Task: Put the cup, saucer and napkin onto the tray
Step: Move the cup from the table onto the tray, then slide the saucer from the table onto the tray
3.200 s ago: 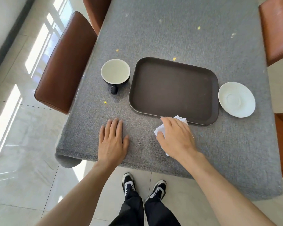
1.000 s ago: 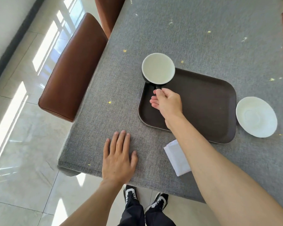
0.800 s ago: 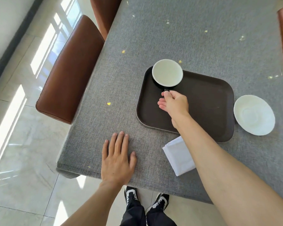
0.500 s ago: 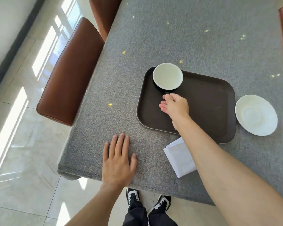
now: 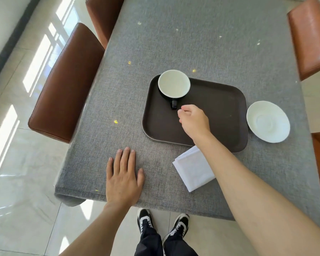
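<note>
A dark cup (image 5: pixel 174 85) with a white inside stands in the far left corner of the brown tray (image 5: pixel 216 108), its handle pointing toward me. My right hand (image 5: pixel 193 121) hovers over the tray just right of the handle, fingers loosely curled, holding nothing. The white saucer (image 5: pixel 267 121) lies on the grey tablecloth right of the tray. A folded white napkin (image 5: pixel 193 169) lies on the cloth in front of the tray, partly under my right forearm. My left hand (image 5: pixel 123 176) rests flat on the table near the front edge.
Brown leather chairs stand at the table's left (image 5: pixel 63 85), far left (image 5: pixel 103 17) and right (image 5: pixel 310 34). The table's front edge (image 5: pixel 155 206) is close to my body, with tiled floor below.
My right hand carried the cup onto the tray, set it down in the far left corner, let go of the handle and drew back slightly. My left hand stayed flat.
</note>
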